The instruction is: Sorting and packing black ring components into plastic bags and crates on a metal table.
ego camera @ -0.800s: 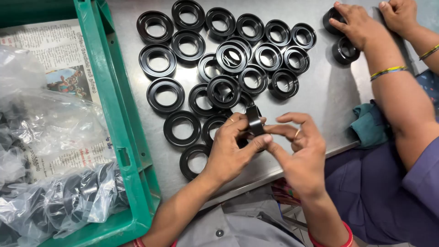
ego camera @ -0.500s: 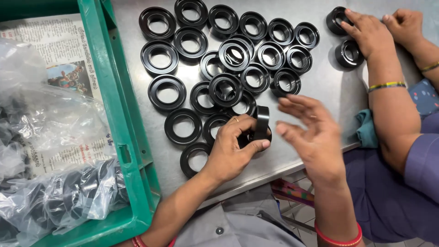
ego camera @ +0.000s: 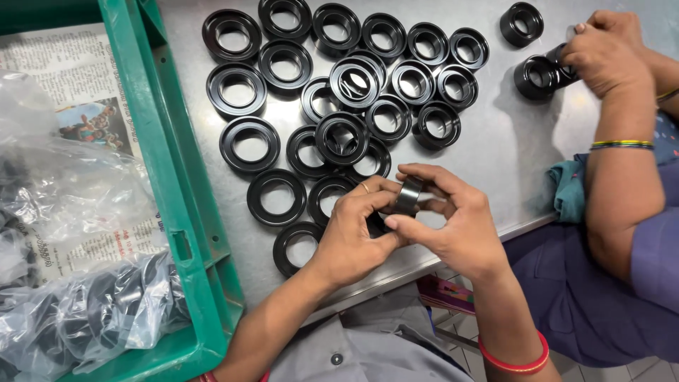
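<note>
Currently, the left hand (ego camera: 353,230) and right hand (ego camera: 453,219) both pinch one black rubber ring (ego camera: 408,196), held on edge between the fingertips just above the near edge of the steel table (ego camera: 509,155). Further rings (ego camera: 339,85) lie flat just beyond; a green crate (ego camera: 166,184) stands left.

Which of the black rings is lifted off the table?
The black ring pinched between the left hand and right hand; the other rings lie flat on the steel table.

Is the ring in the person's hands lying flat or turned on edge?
On edge: the black ring stands upright between both hands, its outer band facing the camera.
</note>
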